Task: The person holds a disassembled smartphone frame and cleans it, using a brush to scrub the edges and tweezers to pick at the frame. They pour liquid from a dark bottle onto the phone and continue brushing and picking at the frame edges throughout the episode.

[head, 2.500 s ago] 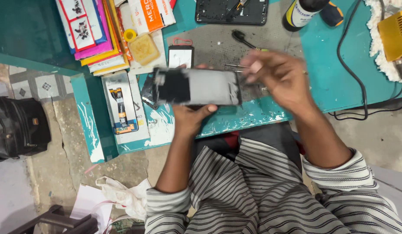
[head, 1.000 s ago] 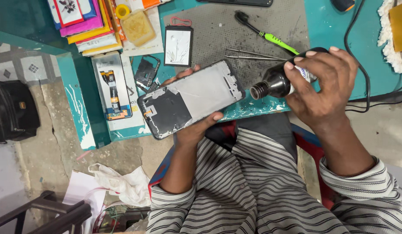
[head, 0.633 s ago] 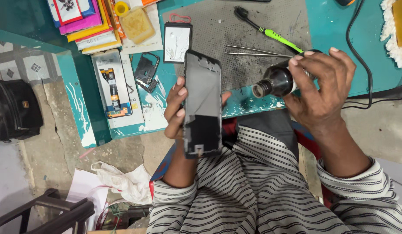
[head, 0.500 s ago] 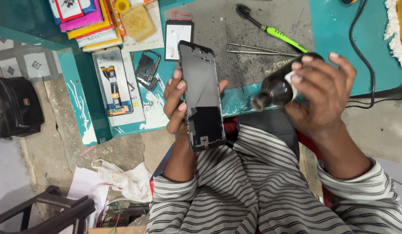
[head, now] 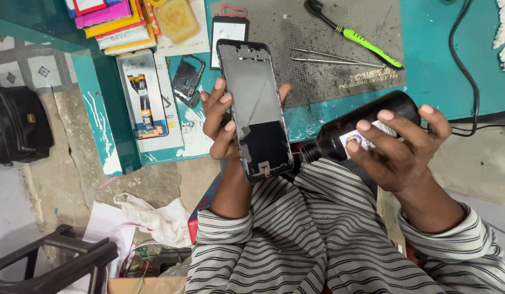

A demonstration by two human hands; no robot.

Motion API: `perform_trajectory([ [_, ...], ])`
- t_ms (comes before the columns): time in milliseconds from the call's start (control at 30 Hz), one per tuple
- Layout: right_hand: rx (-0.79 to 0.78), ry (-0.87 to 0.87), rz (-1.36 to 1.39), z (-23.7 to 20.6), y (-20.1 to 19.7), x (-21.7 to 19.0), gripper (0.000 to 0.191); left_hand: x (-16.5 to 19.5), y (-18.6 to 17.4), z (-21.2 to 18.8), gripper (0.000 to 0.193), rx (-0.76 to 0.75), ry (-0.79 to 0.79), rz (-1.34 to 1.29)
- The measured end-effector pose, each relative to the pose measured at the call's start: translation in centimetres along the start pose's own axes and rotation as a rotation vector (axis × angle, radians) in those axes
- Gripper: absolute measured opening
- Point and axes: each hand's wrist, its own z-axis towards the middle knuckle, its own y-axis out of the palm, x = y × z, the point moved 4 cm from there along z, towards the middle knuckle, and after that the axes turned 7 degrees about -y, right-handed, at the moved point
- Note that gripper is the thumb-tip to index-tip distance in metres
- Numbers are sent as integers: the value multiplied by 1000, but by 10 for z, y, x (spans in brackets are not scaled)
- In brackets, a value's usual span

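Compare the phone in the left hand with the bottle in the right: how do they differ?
The phone is flat and rectangular, the bottle round. The phone stands lengthwise in the left hand; the bottle lies tilted in the right hand, nozzle toward the phone's lower edge. Both are dark.

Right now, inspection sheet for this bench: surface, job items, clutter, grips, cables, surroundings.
Surface: teal bench with a stained grey work mat.
Job's things: phone frame held upright; dark bottle tilted, nozzle towards the frame's lower end.
Clutter: green-handled screwdriver, tweezers, small phone part, stacked boxes.
Grips: left hand on the frame; right hand on the bottle.
Cables: black cable across the bench.
Surroundings: black bag, white cloth, black stool on the floor.
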Motion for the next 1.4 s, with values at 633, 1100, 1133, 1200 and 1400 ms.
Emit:
perform_trajectory([
  [633,33,28,-21,3,13,6,24,2,3,-7,102,16,66,102],
  [1100,3,28,-21,2,13,10,20,3,6,-8,103,40,82,98],
  [1133,4,28,-20,3,12,11,20,4,6,-8,103,36,86,118],
  [1200,-14,76,21,5,9,13,20,6,5,-7,105,30,95,157],
  [1400,-1,91,8,13,6,22,22,14,-1,-6,110,-36,98,161],
])
